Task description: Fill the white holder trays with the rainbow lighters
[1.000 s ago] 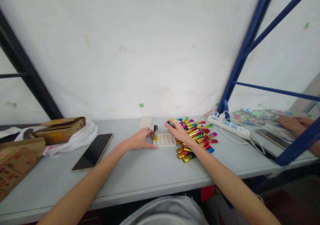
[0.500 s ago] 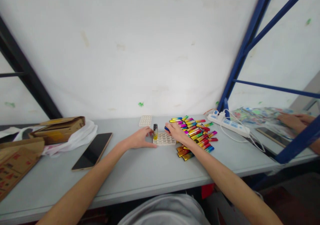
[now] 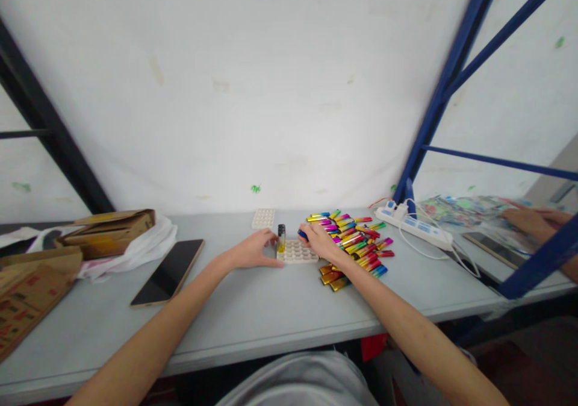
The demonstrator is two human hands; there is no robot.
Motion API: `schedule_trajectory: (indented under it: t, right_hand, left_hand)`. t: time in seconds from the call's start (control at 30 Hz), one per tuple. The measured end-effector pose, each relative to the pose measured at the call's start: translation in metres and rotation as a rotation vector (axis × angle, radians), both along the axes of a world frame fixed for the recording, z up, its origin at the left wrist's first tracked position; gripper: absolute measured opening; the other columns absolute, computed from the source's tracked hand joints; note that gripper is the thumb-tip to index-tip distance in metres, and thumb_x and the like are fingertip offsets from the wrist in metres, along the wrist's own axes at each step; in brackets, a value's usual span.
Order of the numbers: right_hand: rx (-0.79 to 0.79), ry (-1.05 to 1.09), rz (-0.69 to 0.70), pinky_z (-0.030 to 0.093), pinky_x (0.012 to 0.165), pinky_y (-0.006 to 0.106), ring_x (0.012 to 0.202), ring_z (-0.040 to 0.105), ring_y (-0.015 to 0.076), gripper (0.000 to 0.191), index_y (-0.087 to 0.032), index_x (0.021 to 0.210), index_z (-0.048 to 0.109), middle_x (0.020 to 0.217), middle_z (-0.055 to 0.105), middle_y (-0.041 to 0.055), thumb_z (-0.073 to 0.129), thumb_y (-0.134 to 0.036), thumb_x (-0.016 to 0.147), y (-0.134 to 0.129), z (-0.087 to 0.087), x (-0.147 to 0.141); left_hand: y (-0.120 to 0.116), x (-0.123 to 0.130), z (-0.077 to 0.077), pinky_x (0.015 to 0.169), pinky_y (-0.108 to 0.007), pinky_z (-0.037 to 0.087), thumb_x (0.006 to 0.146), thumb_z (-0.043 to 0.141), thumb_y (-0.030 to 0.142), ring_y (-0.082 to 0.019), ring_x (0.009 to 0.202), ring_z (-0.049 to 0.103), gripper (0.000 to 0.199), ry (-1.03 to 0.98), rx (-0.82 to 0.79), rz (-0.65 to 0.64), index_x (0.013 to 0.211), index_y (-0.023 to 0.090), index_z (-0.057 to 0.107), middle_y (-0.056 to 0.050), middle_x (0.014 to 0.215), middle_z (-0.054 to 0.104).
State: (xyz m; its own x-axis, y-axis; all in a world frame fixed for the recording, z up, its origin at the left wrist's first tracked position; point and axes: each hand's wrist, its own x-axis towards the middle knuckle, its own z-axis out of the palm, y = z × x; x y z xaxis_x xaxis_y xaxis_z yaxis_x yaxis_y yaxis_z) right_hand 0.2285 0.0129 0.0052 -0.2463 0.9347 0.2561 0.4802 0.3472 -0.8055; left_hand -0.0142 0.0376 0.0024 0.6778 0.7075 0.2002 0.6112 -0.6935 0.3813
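A white tray with rows of round holes (image 3: 298, 260) lies on the grey table. At its left end a couple of lighters with black tops and yellow bodies (image 3: 281, 243) stand upright. My left hand (image 3: 253, 249) spans that end, thumb along the near edge and fingers at the far side, gripping the tray. Over the tray's right part, my right hand (image 3: 320, 241) is closed on a blue lighter (image 3: 303, 234), mostly hidden by the fingers. Just right of that hand spreads a pile of shiny multicoloured lighters (image 3: 361, 240), partly covered by my forearm.
A second white tray (image 3: 263, 218) lies by the wall. A dark tablet (image 3: 169, 272), cardboard boxes (image 3: 108, 237) and a white bag (image 3: 153, 243) are at left. Right stand a power strip (image 3: 415, 225) and blue frame (image 3: 419, 129); beyond is another person's hand (image 3: 526, 220).
The camera view has shifted very slightly. Both my hands, the tray and the lighters keep the same positions relative to one another.
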Motion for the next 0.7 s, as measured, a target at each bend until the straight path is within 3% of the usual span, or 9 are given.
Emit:
schedule_trajectory:
  t: [0.13,0.27,0.4,0.53,0.7]
  right_hand:
    - [0.030,-0.038,0.018,0.028,0.056,0.029,0.050,0.040,0.0131,0.044,-0.022,0.056,0.046,0.049,0.042,-0.0036,0.037,-0.033,0.097,0.002,-0.004,0.001]
    - [-0.022,0.071,0.002,0.030,0.055,0.028,0.049,0.041,0.0132,0.055,-0.021,0.060,0.050,0.051,0.042,-0.0037,0.034,-0.053,0.101,0.002,-0.008,-0.001]
    - [0.007,0.139,0.102,0.033,0.054,0.027,0.052,0.043,0.0136,0.062,-0.019,0.079,0.062,0.058,0.046,-0.0040,0.029,-0.067,0.102,-0.005,-0.004,-0.003]
    - [0.084,0.091,0.169,0.039,0.058,0.026,0.059,0.050,0.0143,0.050,-0.021,0.098,0.062,0.069,0.055,-0.0035,0.037,-0.064,0.103,-0.011,0.000,-0.004]
    - [0.354,-0.091,0.135,0.044,0.077,0.028,0.084,0.060,0.0173,0.033,-0.019,0.091,0.062,0.089,0.066,0.0033,0.056,-0.050,0.100,-0.011,-0.002,-0.006]
  left_hand:
    - [0.000,0.000,0.000,0.081,-0.036,0.052,0.067,0.076,0.076,-0.028,0.092,0.064,0.068,-0.005,-0.005,0.001,0.099,0.017,0.068,-0.009,0.100,0.067]
    - [-0.001,0.000,0.000,0.082,-0.037,0.052,0.068,0.075,0.077,-0.028,0.092,0.064,0.068,-0.001,0.000,-0.004,0.099,0.017,0.067,-0.009,0.101,0.067]
    - [0.000,0.000,-0.001,0.082,-0.037,0.051,0.069,0.075,0.076,-0.028,0.092,0.064,0.067,0.001,0.000,-0.012,0.099,0.017,0.067,-0.010,0.101,0.067]
    - [0.000,0.000,-0.002,0.081,-0.037,0.051,0.069,0.076,0.075,-0.029,0.091,0.064,0.067,-0.008,0.000,-0.009,0.100,0.016,0.067,-0.010,0.100,0.067]
    - [0.001,0.000,-0.002,0.082,-0.038,0.051,0.068,0.076,0.074,-0.029,0.092,0.063,0.067,-0.015,-0.004,-0.012,0.099,0.015,0.067,-0.010,0.101,0.067]
